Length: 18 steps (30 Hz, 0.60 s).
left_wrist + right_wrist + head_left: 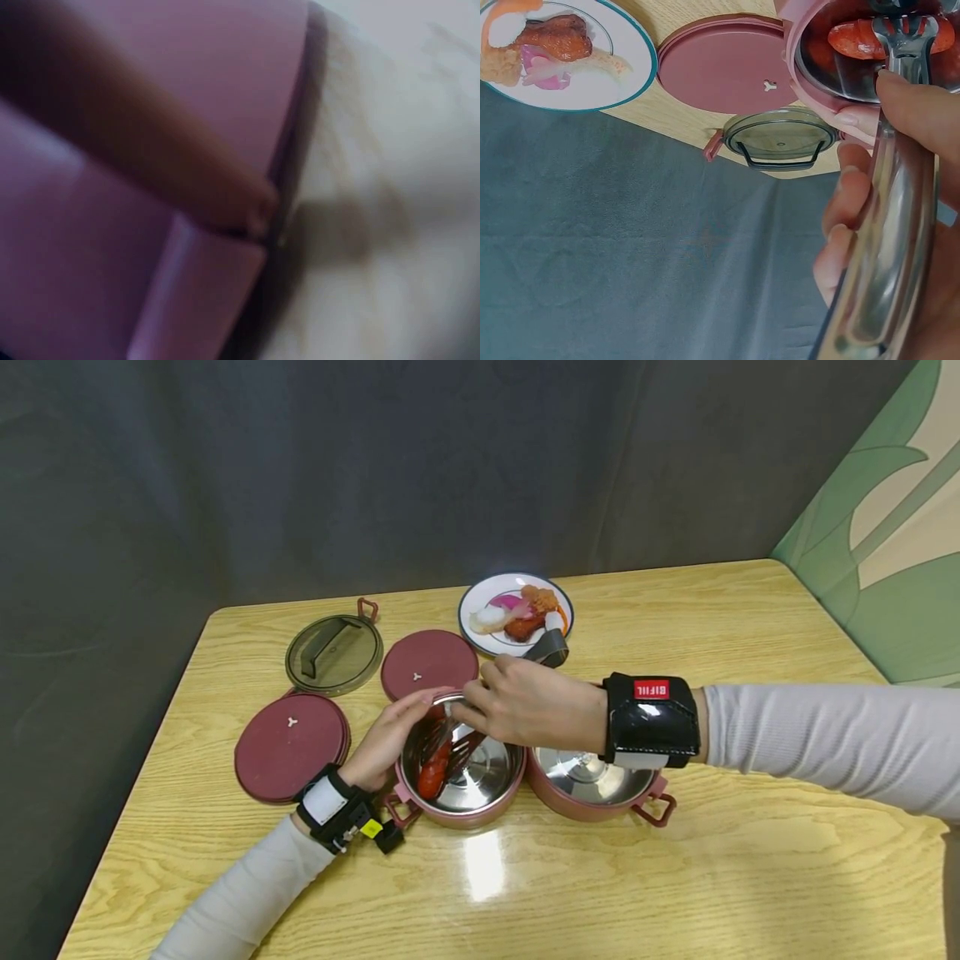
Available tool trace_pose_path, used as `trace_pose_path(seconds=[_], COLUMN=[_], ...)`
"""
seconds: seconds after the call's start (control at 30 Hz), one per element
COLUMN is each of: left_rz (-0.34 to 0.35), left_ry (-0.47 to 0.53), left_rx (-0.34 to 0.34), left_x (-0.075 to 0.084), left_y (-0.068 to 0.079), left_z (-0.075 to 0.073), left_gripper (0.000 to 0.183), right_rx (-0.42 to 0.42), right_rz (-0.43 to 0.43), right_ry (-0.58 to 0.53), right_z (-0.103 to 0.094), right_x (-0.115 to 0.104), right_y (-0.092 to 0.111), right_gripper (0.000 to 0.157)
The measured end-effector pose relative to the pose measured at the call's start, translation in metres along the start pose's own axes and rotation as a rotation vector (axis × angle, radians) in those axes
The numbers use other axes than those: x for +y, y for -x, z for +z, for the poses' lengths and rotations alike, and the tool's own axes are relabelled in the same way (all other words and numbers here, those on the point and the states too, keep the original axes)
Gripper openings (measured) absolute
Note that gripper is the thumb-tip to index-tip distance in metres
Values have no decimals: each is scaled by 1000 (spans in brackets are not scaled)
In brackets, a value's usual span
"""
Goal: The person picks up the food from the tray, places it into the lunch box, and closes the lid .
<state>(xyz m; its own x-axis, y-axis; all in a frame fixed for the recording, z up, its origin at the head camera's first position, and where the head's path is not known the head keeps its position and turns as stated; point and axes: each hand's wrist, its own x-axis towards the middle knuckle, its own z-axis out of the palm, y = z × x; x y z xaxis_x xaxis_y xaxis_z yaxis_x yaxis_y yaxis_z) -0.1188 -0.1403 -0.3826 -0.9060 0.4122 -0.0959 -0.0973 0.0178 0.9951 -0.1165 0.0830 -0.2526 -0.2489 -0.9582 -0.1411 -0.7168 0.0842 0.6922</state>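
In the head view my left hand (392, 737) holds the side of the left pink pot (465, 817), its fingers along the rim. My right hand (517, 706) grips metal tongs (900, 202) above that pot. The tongs' forked tips reach inside, against a red sausage (432, 777). Whether the sausage touches the pot's bottom I cannot tell. The left wrist view is blurred and close to the pot's pink wall (225, 67).
A second pink pot (581, 810) stands against the first on its right. Behind lies a plate of food (480, 643). A glass lid (352, 664) and dark red round lids, one at the left (285, 760) and one in the middle (442, 652), lie on the wooden table.
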Motion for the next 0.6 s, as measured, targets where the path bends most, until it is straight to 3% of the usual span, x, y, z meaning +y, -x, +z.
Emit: trace_pose_path(seconds=[0.6], left_rz=[-21], left_ry=[-13], left_rx=[8], left_x=[0], left_y=[0], left_z=[-1], left_gripper=[46], right_rx=[-38], right_rz=[2], right_ry=[-16], right_z=[-1], right_x=[0], right_y=[-1], right_gripper=[55])
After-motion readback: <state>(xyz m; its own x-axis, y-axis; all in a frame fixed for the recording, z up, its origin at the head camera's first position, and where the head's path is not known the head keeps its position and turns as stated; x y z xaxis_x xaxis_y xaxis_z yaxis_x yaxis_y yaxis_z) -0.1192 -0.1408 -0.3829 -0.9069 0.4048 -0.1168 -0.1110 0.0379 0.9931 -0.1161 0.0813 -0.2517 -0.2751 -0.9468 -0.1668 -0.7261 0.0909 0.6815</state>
